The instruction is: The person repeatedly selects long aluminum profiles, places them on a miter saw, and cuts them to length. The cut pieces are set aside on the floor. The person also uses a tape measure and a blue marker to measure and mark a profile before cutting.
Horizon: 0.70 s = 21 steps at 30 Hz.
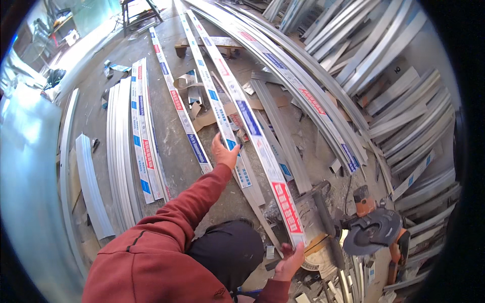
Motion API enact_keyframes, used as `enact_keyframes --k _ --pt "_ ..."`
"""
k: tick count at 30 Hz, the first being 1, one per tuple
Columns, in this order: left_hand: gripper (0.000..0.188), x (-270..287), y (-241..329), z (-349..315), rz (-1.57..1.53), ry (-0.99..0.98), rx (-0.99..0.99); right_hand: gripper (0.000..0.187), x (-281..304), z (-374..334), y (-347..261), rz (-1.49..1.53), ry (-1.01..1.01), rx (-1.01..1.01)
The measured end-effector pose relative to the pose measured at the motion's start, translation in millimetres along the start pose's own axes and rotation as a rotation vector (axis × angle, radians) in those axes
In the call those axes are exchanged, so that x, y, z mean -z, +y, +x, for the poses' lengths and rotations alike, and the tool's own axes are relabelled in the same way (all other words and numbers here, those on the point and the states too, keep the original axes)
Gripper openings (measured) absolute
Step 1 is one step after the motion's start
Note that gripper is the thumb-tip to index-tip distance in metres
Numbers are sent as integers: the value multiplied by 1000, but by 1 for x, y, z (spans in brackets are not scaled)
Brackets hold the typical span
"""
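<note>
My left hand [226, 151] reaches forward, fingers curled around a long, narrow metal profile [209, 93] wrapped in white film with blue print. To its right, a longer profile [248, 123] in white film with red and blue blocks runs from the far end toward me. At that profile's near end is my right hand [290, 261], palm turned up and fingers apart, the tips by the end edge. Whether they press on it is hard to see. Beside this end stands a cut-off saw [374, 232] with a dark round guard and orange parts.
Film-wrapped profiles [141, 131] and bare silver ones [120, 146] lie on the floor to the left. Long profiles [303, 91] stretch along the right, before racks piled with metal lengths [419, 121]. A low wooden support [212, 43] sits farther off. Offcuts and torn wrapping [204, 118] litter the floor.
</note>
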<state>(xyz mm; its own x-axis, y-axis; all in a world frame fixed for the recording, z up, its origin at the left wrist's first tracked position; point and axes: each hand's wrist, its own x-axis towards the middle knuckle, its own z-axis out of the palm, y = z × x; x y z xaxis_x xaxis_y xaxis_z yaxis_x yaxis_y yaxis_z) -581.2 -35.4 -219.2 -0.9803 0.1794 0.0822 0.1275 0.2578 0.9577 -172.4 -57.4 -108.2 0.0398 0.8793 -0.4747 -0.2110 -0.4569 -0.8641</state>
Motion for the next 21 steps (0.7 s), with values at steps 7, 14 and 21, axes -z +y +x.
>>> enact_keyframes --k 7,14,21 --pt "87 5 113 -57 724 -1044 -961 34 157 -30 8 235 479 143" --pt "65 -49 115 -86 1238 -1237 -1303 43 412 -51 17 631 867 322" --pt "64 -75 131 -73 954 -1544 -1262 53 529 -58 12 358 992 505"
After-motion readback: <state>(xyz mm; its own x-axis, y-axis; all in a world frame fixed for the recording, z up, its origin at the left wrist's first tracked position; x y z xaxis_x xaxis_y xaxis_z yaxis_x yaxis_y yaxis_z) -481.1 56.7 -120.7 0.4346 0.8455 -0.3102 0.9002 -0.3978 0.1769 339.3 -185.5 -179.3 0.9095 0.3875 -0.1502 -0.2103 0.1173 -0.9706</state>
